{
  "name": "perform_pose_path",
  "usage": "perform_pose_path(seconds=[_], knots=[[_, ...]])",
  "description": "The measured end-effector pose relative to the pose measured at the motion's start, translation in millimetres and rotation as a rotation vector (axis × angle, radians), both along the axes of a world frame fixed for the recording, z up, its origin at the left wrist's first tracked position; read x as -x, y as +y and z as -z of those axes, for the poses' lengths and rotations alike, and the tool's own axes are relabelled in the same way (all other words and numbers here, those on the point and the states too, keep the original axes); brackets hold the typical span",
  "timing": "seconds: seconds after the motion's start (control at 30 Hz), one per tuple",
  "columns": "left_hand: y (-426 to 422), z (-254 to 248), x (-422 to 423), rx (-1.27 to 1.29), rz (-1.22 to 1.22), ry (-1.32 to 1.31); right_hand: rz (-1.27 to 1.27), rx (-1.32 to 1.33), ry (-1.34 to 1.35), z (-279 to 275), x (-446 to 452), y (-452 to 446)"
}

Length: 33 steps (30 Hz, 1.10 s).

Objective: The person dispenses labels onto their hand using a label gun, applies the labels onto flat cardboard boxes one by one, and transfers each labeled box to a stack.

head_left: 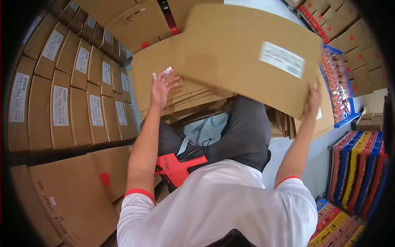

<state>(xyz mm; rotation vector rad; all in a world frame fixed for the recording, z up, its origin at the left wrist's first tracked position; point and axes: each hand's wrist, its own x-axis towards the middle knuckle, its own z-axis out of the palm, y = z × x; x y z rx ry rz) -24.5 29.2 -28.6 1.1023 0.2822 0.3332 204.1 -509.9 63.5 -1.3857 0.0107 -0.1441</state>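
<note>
My right hand [313,99] grips the right edge of a flattened cardboard box [230,49], tilted and slightly blurred. A white printed label [282,59] is on its face. My left hand [161,87] is raised left of the box, palm up and fingers spread, with small white stickers on some fingertips. Below the held box lies a stack of flat cardboard [150,68]. A red and black tool [177,169], shaped like a label gun with handwriting on it, rests by my lap. Light blue material [207,129] shows between my legs.
Labelled biscuit cartons [59,105] are stacked along the left. A large closed carton [70,193] stands at lower left. At right are a blue crate of packets [335,82] and colourful stacked packs [358,168]. More cartons [362,45] fill the upper right.
</note>
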Motion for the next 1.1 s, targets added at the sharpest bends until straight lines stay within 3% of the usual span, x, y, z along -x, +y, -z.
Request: perform_pose_path(seconds=[0.07, 0.27, 0.47, 0.53, 0.6, 0.63, 0.7, 0.83, 0.93, 1.1], knots=[[-2.9, -2.0, -8.7, 0.03, -0.007, -0.014, 0.198, 0.039, -0.131, -6.1, 20.9, -52.6], [-24.0, -8.6, -33.7, 0.028, 0.085, -0.024, 0.563, 0.022, -0.115, 46.6, 53.9, -159.4], [-45.7, -17.8, -37.5, 0.048, 0.123, -0.062, 0.85, 0.127, 0.193, 83.9, 51.9, -170.5], [-52.7, -22.4, -35.8, 0.05, 0.175, -0.079, 0.9, 0.688, -0.163, 87.3, 33.4, -160.9], [-63.1, -26.9, -35.7, 0.024, 0.204, -0.076, 0.544, 0.602, -0.15, 89.1, 2.3, -115.1], [-68.6, -30.2, -38.3, 0.006, 0.244, -0.097, 0.3, 0.393, 0.01, 42.6, 21.4, -36.1], [-81.5, -42.1, -39.8, -0.037, 0.266, -0.082, -0.113, 0.336, 0.004, 2.2, 44.8, 69.5], [-92.9, -50.2, -36.8, -0.103, 0.333, -0.083, -0.596, 0.354, -0.098, 18.9, 56.1, 196.0], [-90.7, -49.7, -31.6, -0.134, 0.336, -0.078, -0.689, 0.467, -0.104, 17.8, 68.1, 249.7], [-80.7, -44.3, -21.3, -0.113, 0.324, -0.079, -0.729, 0.396, -0.096, 13.1, 75.8, 284.3]])
